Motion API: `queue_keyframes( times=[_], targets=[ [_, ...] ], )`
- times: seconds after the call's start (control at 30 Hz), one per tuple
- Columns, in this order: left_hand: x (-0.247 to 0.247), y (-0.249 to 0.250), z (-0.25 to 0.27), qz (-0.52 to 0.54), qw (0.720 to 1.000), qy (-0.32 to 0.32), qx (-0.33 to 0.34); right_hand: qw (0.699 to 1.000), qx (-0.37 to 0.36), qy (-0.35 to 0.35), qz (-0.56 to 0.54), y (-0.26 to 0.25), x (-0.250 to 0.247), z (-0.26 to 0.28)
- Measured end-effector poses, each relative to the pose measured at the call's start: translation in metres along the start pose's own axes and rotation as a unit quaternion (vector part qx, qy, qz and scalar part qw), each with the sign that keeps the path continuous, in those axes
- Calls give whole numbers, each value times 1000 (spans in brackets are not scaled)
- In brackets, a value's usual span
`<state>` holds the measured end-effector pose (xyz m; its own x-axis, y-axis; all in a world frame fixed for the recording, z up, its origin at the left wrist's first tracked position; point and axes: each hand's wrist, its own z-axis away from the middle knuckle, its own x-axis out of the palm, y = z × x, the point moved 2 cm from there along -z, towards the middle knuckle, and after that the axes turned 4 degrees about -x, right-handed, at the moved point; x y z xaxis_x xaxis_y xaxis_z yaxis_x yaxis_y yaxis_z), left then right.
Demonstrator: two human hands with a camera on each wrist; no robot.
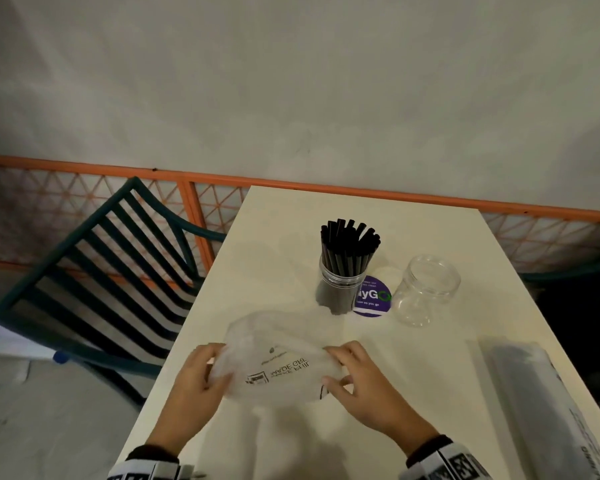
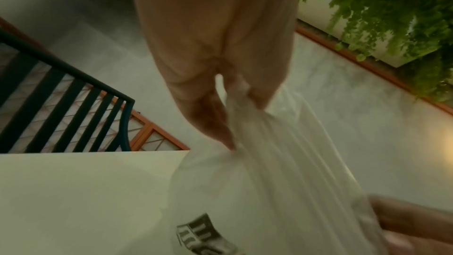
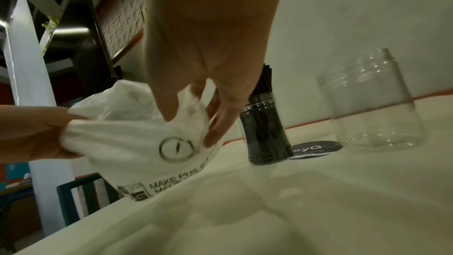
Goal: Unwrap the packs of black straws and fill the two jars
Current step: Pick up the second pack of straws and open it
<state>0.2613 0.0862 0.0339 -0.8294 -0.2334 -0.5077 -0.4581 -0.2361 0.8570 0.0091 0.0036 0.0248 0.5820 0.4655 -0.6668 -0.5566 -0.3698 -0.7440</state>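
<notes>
The empty wrapper (image 1: pixel 278 362) is bunched between both hands, left hand (image 1: pixel 201 379) and right hand (image 1: pixel 357 379) each gripping an end. Black straws (image 1: pixel 349 247) fill one jar (image 1: pixel 336 289) on the desk (image 1: pixel 430 393); the other jar (image 1: pixel 426 292) stands beside it.

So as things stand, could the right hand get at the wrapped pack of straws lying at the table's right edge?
Probably yes, once freed. The right hand grips the empty wrapper together with the left hand. Nothing stands on the table between it and the wrapped pack.
</notes>
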Motion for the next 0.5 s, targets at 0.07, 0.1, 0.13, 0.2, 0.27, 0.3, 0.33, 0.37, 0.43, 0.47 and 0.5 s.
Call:
queue_keyframes(
  times=[0.07,0.1,0.13,0.2,0.27,0.3,0.33,0.37,0.43,0.47,0.5],
  targets=[
    [-4,-5,6,104,985,-137,-19,1000,5,0,-24,6,2,2],
    [-6,-6,9,153,970,-186,-29,999,13,20,-35,9,3,3],
    [-8,-7,10,182,960,-208,-35,998,30,34,-48,10,3,4],
    [-11,-7,9,192,964,-184,-13,995,67,64,-44,13,4,6],
    [-14,-9,5,117,987,-102,31,990,95,99,-15,14,5,8],
    [-14,-12,2,67,995,-53,52,988,104,109,28,14,6,10],
    [-13,-16,-1,23,997,2,67,983,108,122,90,11,8,11],
    [-11,-19,-2,-16,996,52,70,976,102,123,146,7,10,11],
    [-4,-24,-1,-92,988,113,49,974,73,90,193,1,19,11],
    [1,-30,-1,-123,984,123,41,968,47,67,238,2,25,11],
    [5,-38,-1,-147,981,118,39,966,30,21,254,4,30,12]
  ],
)
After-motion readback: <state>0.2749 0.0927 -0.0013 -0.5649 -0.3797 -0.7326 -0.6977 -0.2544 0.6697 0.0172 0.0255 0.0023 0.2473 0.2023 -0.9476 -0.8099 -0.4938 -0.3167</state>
